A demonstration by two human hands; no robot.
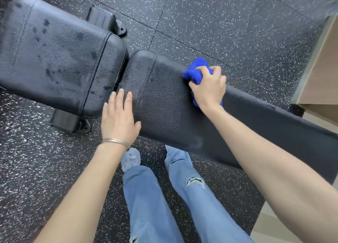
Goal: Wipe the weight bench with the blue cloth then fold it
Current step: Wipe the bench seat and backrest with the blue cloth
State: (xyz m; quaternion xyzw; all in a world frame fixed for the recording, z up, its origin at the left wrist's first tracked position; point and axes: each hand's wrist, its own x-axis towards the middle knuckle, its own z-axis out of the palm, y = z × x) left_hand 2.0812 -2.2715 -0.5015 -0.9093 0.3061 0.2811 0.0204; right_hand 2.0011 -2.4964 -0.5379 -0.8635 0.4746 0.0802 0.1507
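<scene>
The black padded weight bench [164, 103] runs from upper left to right across the view, in two pads with a gap between them. The seat pad [54, 56] on the left shows dark wet spots. My right hand [208, 89] presses a bunched blue cloth [195, 69] onto the far edge of the long back pad. My left hand [118, 118] lies flat, fingers apart, on the near end of the long pad beside the gap. A thin bangle sits on my left wrist.
Black speckled rubber floor tiles [219, 23] surround the bench. The bench's black feet [69, 122] stick out below and above the seat pad. My legs in blue jeans [150, 197] stand close to the bench. A beige wooden unit [320, 78] stands at the right edge.
</scene>
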